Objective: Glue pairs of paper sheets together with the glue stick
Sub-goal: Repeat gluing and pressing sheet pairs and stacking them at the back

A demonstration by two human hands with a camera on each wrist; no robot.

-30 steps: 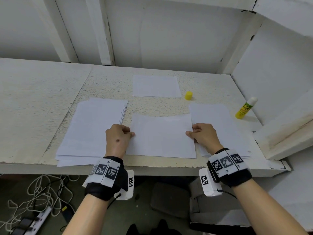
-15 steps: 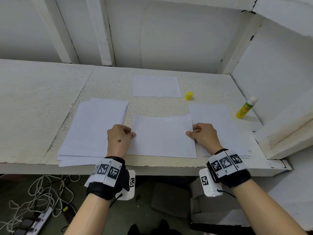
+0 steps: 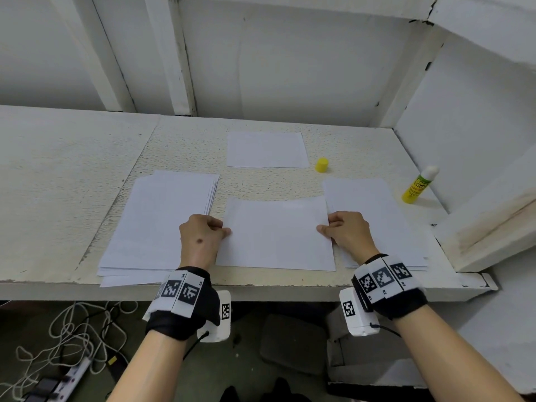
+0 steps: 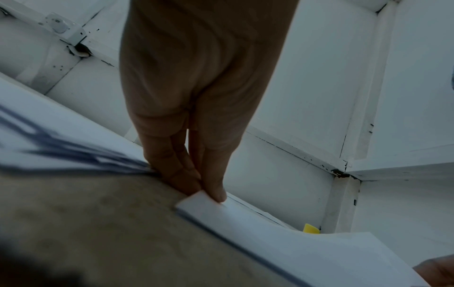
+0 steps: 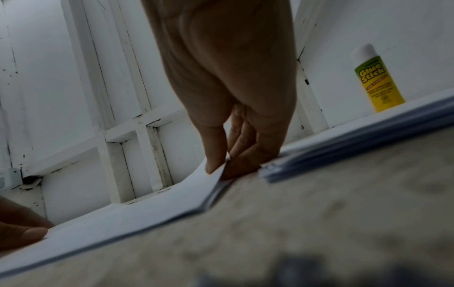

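Near the front edge of the tabletop (image 3: 72,198), the left hand (image 3: 200,237) and right hand (image 3: 345,232) each pinch a side edge of the middle sheet (image 3: 275,233), likely squaring it, while the glue stick (image 3: 417,185) stands uncapped by the right edge.

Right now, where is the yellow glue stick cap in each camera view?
Head: yellow cap sits on the table, right of the far sheet.
Left wrist: its top peeks over the centre sheet, lower right.
Right wrist: not in view.
Shared landmark: the centre sheet.
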